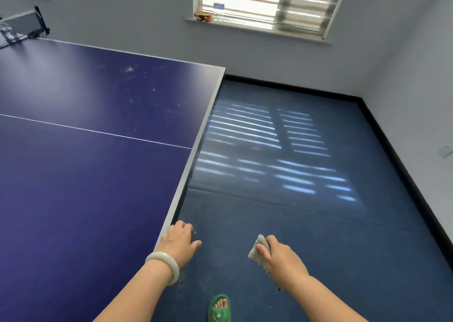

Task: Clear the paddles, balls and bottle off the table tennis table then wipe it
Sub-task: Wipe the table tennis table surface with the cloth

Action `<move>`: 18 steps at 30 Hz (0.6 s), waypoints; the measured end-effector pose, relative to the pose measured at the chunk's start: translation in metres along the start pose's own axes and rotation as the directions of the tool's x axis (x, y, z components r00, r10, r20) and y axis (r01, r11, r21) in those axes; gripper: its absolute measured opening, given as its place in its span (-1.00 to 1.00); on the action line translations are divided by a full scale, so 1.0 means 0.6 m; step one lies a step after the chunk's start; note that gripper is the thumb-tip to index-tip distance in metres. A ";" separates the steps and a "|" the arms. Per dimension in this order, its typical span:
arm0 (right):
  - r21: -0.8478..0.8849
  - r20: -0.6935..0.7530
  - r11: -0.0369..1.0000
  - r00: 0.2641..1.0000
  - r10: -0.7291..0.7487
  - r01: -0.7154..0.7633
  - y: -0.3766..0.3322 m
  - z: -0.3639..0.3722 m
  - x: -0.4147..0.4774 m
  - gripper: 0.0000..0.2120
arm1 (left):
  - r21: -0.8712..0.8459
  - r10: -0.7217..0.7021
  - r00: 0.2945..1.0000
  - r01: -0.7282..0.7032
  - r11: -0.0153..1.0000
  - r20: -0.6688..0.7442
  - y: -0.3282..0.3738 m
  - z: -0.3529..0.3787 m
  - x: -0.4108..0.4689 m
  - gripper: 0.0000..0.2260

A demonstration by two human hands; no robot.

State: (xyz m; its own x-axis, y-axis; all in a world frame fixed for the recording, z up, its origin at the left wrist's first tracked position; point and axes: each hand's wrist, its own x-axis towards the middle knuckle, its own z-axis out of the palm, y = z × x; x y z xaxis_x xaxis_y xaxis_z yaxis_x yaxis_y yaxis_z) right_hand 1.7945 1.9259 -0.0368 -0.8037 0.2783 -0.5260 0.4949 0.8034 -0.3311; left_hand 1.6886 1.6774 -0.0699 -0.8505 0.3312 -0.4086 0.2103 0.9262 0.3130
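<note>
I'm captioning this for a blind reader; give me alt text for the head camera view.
A person stands by a dark blue table tennis table, right hand gripping a crumpled grey cloth above the blue floor, left hand beside the table's edge. A clear plastic bottle and reddish paddles sit on the white windowsill.

I read a window in the far wall, with a striped blind over its right part. Blue carpet covers the floor, bordered by black skirting and crossed by light bars. A green sandal is at the near edge.
</note>
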 end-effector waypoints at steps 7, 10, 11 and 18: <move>-0.091 -0.005 0.994 0.998 -0.068 0.067 -0.012 -0.163 0.173 -0.69 | -0.015 -0.075 0.995 0.074 0.997 -0.061 0.048 -0.091 0.139 -0.61; -0.117 0.026 0.986 0.993 -0.118 0.120 -0.024 -0.205 0.240 -0.70 | 0.001 -0.130 0.988 0.131 0.991 -0.078 0.057 -0.120 0.188 -0.61; -0.131 0.035 0.981 0.990 -0.140 0.143 -0.029 -0.218 0.264 -0.69 | -0.003 -0.152 0.985 0.152 0.988 -0.079 0.060 -0.127 0.201 -0.60; -0.168 0.148 0.928 0.939 -0.309 0.332 -0.057 -0.296 0.459 -0.75 | -0.067 -0.388 0.918 0.383 0.921 -0.083 0.081 -0.157 0.291 -0.64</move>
State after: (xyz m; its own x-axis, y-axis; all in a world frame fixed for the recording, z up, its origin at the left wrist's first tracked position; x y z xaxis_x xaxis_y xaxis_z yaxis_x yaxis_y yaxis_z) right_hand 1.4976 2.0685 -0.0312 -0.8590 -0.0653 -0.5077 0.1365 0.9267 -0.3501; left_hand 1.5050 1.7631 -0.0450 -0.9023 -0.0705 -0.4254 -0.1649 0.9680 0.1894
